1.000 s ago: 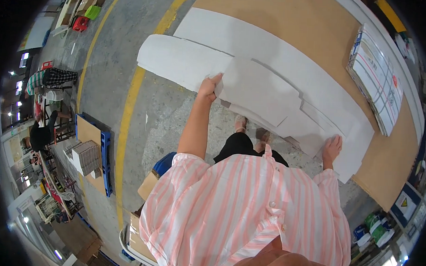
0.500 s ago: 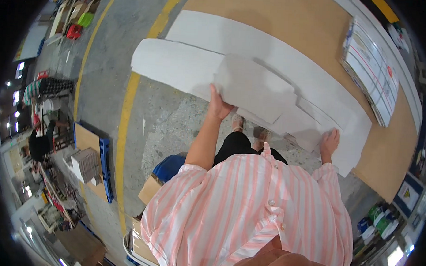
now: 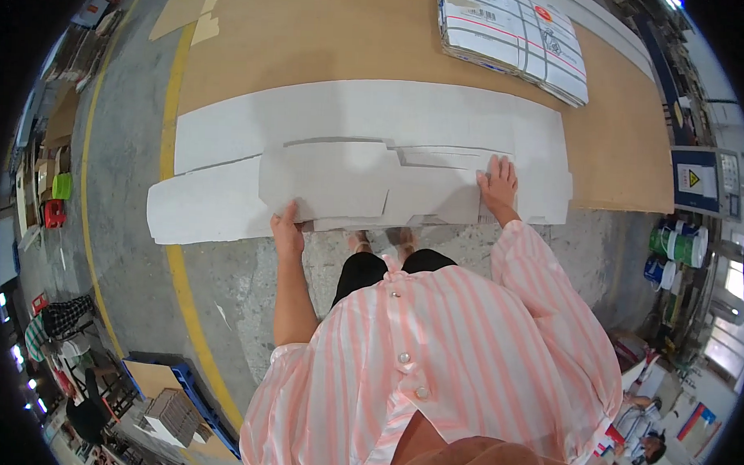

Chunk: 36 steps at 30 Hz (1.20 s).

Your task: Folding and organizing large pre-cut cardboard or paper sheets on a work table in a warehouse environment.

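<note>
Head view. Sheets: pale card in an uneven, overlapping stack, lying along the near side of a brown board, near edges jutting past it. Right hand: resting palm-down on the sheets, fingers spreading, grip apart. Left hand: touching the near edge; whether its grip is clamping, cannot tell. Handling, as judged: overlapping layers are calling for even pressure from both hands; pushing at one end alone is risking a skew or a creased flap. Markings: a strapped bundle, lying beyond the sheets, is showing a barcode, red line and reddish emblem; a box at right is bearing a yellow warning triangle.
</note>
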Tool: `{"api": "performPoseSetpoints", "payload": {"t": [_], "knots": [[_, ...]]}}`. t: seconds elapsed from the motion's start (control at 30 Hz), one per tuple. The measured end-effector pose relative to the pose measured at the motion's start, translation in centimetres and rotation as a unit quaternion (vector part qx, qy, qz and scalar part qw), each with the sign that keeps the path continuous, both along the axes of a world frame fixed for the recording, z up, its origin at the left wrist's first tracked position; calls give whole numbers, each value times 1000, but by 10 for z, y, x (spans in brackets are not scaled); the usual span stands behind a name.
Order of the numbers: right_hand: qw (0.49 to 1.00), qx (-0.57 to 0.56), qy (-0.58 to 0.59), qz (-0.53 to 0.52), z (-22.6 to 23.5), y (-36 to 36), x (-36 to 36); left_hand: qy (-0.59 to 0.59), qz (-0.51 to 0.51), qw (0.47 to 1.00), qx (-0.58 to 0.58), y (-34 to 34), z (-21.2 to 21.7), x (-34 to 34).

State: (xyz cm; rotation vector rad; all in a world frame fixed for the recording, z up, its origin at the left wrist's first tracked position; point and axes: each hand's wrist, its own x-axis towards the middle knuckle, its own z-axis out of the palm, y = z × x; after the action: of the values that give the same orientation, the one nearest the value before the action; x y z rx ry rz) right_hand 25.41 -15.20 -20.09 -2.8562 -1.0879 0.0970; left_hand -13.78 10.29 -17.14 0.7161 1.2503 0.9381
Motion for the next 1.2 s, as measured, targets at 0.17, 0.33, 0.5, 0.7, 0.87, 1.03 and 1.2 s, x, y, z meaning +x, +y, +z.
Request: {"api": "performPoseSetpoints", "payload": {"t": [0.17,0.33,0.5,0.7,0.87,1.03,1.2], "knots": [[1000,-1,5,-4,-2,2,-2,385,-198,877,208,-6,-7,-2],[1000,11,-7,-4,-4,-4,2,-134,2,988,-79,-4,16,3],[1000,5,-11,-1,-1,2,-3,309,-140,908,245,-14,-2,5],[1000,-17,-17,-15,-4,-4,5,36,-63,995,61,-16,10,8],[1000,-11,-11,-3,-2,-1,4,203,-92,966,130,-16,1,8],[999,-26,10,-18,1,2,2,276,-133,911,277,-14,-21,-6],[1000,-12,8,-12,0,0,4,158,-104,977,96,-7,-6,-5]]}}
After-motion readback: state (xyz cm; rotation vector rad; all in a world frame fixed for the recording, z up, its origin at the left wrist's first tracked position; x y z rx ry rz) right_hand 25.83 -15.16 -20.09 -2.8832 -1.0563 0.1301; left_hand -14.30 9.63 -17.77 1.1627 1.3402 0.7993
